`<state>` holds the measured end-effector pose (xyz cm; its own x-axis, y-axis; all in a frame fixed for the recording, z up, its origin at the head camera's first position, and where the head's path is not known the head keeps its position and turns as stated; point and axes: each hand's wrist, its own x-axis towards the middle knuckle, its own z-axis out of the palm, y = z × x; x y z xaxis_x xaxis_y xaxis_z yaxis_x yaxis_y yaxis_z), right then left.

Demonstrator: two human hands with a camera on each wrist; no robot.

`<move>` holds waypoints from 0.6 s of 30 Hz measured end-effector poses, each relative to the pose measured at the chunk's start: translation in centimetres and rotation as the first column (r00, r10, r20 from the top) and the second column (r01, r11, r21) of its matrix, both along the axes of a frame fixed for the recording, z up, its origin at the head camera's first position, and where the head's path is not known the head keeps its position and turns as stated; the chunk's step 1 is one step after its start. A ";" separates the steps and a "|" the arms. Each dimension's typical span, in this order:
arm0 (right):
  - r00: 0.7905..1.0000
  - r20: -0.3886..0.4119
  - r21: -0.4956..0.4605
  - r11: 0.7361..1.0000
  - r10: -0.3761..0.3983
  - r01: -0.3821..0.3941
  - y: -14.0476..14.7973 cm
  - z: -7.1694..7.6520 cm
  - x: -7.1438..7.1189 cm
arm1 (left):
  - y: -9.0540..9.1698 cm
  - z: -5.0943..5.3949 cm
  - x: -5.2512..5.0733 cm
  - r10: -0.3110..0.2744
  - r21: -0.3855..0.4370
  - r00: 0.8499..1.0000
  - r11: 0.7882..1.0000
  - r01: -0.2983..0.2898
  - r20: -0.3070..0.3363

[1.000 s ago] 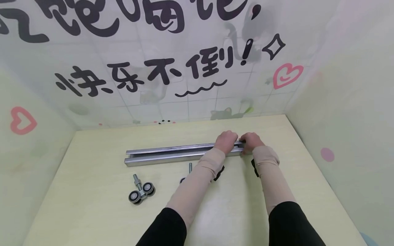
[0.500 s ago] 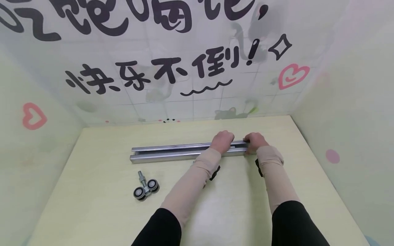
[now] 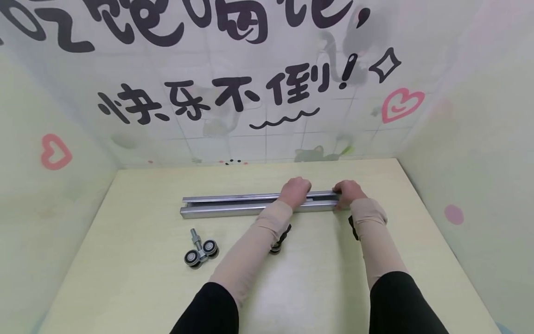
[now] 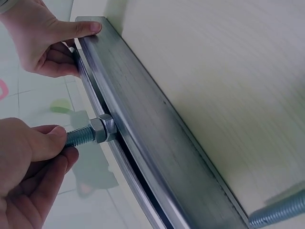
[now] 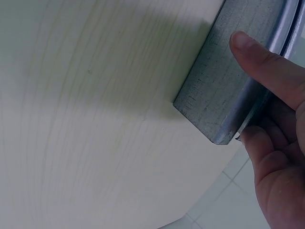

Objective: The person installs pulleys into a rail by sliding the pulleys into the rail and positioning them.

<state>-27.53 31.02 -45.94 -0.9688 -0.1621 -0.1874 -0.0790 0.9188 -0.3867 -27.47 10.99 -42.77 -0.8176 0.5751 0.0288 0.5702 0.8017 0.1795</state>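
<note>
A metal channel rail (image 3: 225,211) lies along the table with its slot facing up. In the left wrist view the left hand (image 4: 33,167) pinches the threaded end of a bolt (image 4: 82,136), whose nuts (image 4: 103,129) sit at the slot of the rail (image 4: 143,114); what is inside the rail is hidden. The right hand (image 3: 349,192) grips the rail's right end, its thumb on the near side in the right wrist view, where the rail end (image 5: 209,95) shows beside the hand (image 5: 276,114).
A roller trolley with a bolt (image 3: 202,253) lies on the table (image 3: 137,278) in front of the rail's left part. Another roller piece (image 3: 275,248) is partly hidden by the left forearm. Printed walls stand behind and at both sides.
The left hand has slid a little left along the rail, away from the right hand, which keeps its grip on the rail end. The head view has shifted slightly.
</note>
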 end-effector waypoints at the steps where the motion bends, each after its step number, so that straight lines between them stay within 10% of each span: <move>1: 1.000 0.001 0.001 1.000 -0.001 0.001 0.0 0.0 0.0 | -0.2 0.0 0.0 0.001 0.009 1.000 1.000 -0.001 0.004; 18: 1.000 0.018 0.018 1.000 -0.003 0.002 -0.1 0.0 -0.3 | -4.1 0.2 0.0 0.009 0.072 0.999 0.997 -0.011 0.037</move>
<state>-27.84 30.89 -45.96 -0.9657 -0.1561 -0.2077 -0.0699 0.9260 -0.3711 -27.49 6.86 -42.53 -0.8246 0.5644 0.0396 0.5542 0.7916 0.2576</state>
